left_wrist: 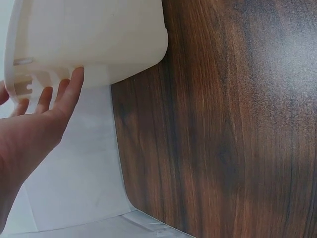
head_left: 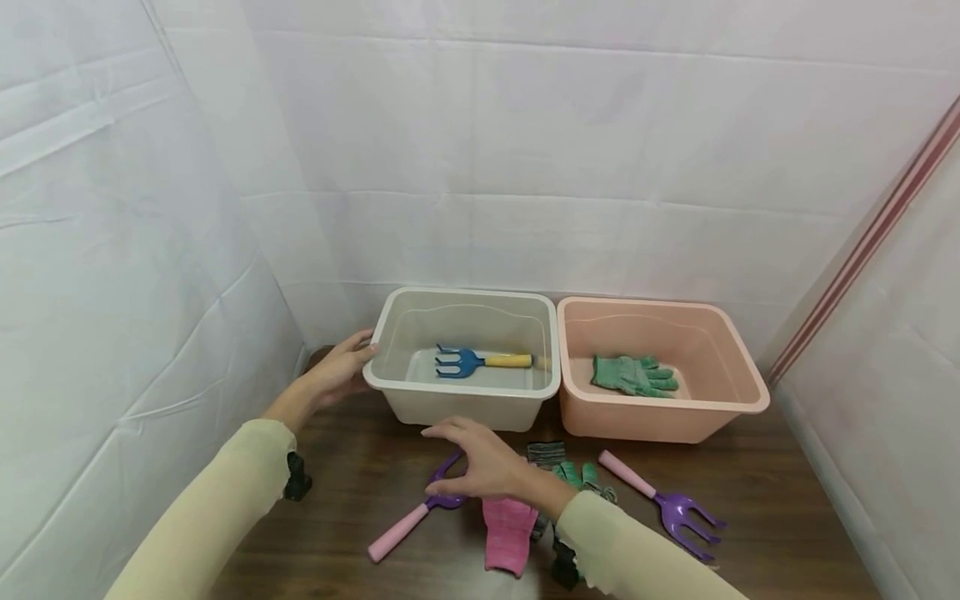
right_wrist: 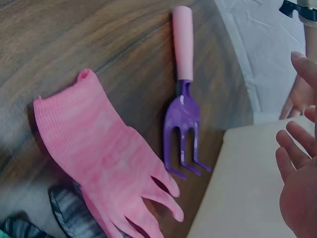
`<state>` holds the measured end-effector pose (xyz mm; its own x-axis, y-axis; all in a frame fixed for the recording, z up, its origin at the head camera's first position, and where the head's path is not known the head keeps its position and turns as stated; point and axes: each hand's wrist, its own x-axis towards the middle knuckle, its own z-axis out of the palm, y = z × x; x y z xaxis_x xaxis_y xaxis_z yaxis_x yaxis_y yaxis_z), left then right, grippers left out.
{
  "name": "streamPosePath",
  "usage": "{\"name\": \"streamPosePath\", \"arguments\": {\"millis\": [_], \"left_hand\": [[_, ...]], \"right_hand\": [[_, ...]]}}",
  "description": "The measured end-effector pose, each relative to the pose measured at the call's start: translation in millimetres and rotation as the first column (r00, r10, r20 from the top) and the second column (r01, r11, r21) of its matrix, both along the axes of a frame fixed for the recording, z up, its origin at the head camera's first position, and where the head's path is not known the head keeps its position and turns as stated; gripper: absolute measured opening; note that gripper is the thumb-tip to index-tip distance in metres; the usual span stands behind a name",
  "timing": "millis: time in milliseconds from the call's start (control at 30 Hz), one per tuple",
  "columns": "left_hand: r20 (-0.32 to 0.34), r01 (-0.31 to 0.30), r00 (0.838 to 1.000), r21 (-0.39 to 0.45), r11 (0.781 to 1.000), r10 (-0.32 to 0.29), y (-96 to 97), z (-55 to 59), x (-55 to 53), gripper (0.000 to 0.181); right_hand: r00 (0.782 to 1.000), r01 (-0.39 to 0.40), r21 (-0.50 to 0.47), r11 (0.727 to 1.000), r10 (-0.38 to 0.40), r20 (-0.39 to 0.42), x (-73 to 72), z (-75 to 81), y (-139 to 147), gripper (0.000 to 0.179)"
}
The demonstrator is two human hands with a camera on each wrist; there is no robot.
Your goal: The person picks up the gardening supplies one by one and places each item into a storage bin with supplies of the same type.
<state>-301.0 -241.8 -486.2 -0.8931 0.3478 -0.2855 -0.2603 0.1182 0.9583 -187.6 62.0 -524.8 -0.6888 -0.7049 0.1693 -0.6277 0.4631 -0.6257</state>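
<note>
My left hand [head_left: 341,371] is beside the left end of the white bin [head_left: 461,408]. In the left wrist view its extended fingers [left_wrist: 72,94] touch the outer wall below the rim. Inside the bin lies a blue hand fork [head_left: 465,361] with a yellow handle. My right hand [head_left: 480,457] hovers in front of the bin, fingers loosely bent and holding nothing. Below it are a purple hand fork [right_wrist: 182,111] with a pink handle and a pink glove [right_wrist: 106,153]. The right hand partly covers both in the head view.
A peach bin [head_left: 637,421] holding a green glove [head_left: 633,375] stands right of the white one. Dark grey-striped gloves [head_left: 546,453] and a green glove [head_left: 577,475] lie by the pink glove. Another purple fork [head_left: 678,512] lies farther right. White sheeting [head_left: 525,167] surrounds the wooden table [head_left: 322,533].
</note>
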Motion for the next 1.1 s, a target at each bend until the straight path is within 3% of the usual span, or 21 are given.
{"name": "streamPosePath", "arguments": {"millis": [367,533,800,967,1100], "left_hand": [[-0.017,-0.007,1.0,-0.013,1.0,0.007,-0.3,-3.2,-1.8,0.062],[-0.013,-0.016,1.0,-0.016,1.0,0.016,-1.5,-5.8,-2.3,0.062],[-0.001,-0.035,0.999,0.003,0.999,0.035,-1.6,-8.0,-0.3,0.063],[0.003,-0.04,0.999,0.009,0.999,0.04,-1.5,-7.1,-1.2,0.062],[-0.002,-0.034,0.999,0.006,0.999,0.034,-1.8,-7.0,-1.8,0.062]], "right_hand": [[0.997,0.005,-0.021,1.0,-0.003,0.082,7.3,-33.3,-13,0.068],[0.992,0.036,0.028,0.999,-0.039,0.12,12.9,-46.9,-18,0.065],[0.996,-0.022,0.045,0.999,0.017,0.093,25.2,-62.1,-31,0.062],[0.998,-0.014,0.037,0.999,0.012,0.057,29.0,-70.7,-35,0.059],[0.996,0.007,0.026,1.0,-0.01,0.087,31.0,-75.8,-38,0.058]]}}
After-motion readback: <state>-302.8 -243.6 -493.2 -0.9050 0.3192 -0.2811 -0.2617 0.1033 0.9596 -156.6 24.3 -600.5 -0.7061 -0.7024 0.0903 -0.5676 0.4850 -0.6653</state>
